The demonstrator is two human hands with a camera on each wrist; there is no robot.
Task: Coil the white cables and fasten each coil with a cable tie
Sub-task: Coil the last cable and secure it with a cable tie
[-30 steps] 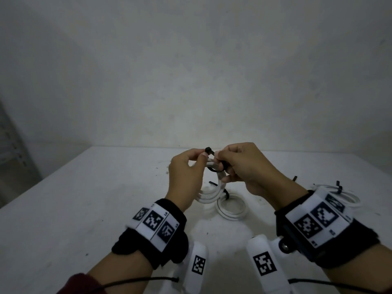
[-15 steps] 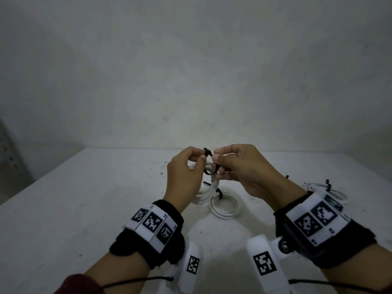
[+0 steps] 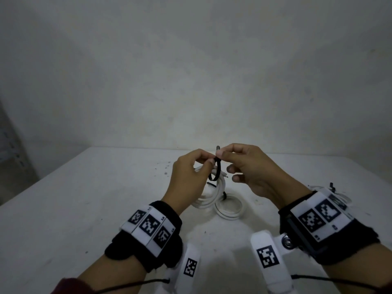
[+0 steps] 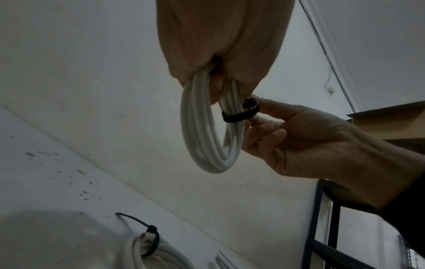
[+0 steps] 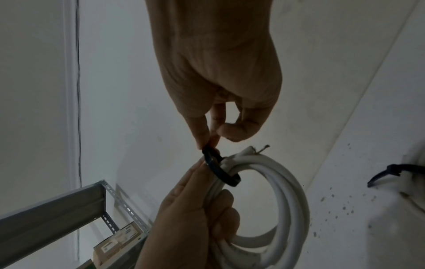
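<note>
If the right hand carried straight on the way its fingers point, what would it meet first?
Likely the left hand: the right hand points at it across the black cable tie around the held white cable coil; their fingertips nearly touch already.

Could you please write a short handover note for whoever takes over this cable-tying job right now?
Left hand grips the coiled white cable, raised above the white table. Right hand pinches the tail of the black plastic cable tie, looped loosely round that coil.

Done: a tied white coil lies on the table below the hands; another tied bundle lies behind the right wrist.

Left: pull this tie tight and set the coil down. Whether more cables wait cannot be seen.
</note>
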